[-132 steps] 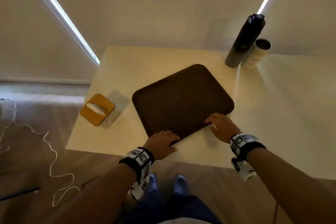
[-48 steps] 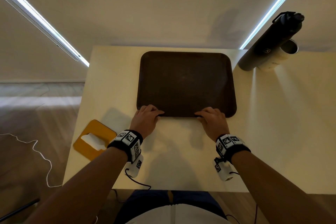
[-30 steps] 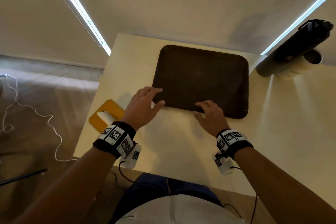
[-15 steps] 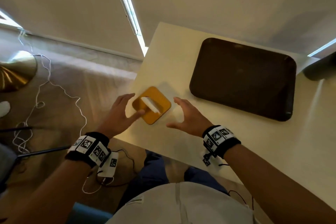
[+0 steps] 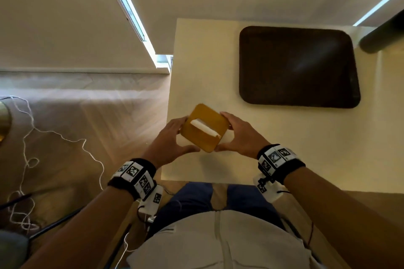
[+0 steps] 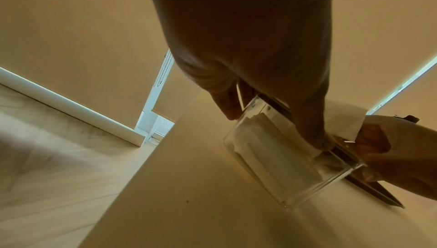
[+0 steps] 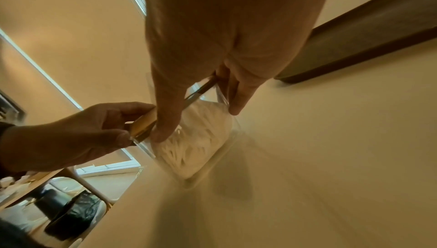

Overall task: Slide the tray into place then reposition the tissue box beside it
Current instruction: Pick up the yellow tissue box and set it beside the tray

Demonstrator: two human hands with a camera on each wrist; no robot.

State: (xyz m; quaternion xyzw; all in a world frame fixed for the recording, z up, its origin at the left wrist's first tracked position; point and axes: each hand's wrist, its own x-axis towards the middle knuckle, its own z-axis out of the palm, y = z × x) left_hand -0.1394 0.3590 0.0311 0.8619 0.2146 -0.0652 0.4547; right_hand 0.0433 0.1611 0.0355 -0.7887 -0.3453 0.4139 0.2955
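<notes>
The tissue box (image 5: 204, 129) is a clear case with a yellow lid and white tissues inside, and it is near the table's left edge. My left hand (image 5: 189, 134) grips its left side and my right hand (image 5: 219, 132) grips its right side, thumbs toward me. In the left wrist view the clear box (image 6: 279, 158) is tilted under my fingers (image 6: 307, 121). In the right wrist view the box (image 7: 196, 149) looks raised slightly off the table. The dark brown tray (image 5: 297, 67) lies flat and square at the back of the table, apart from both hands.
The cream table (image 5: 284, 148) has bare surface between the box and the tray. A dark bottle (image 5: 382, 35) stands right of the tray. Left of the table are wood floor and a loose white cord (image 5: 65, 137). My legs are at the front edge.
Both hands left the tray after squaring it at the back of the table. They moved left to the tissue box and have closed on its sides.
</notes>
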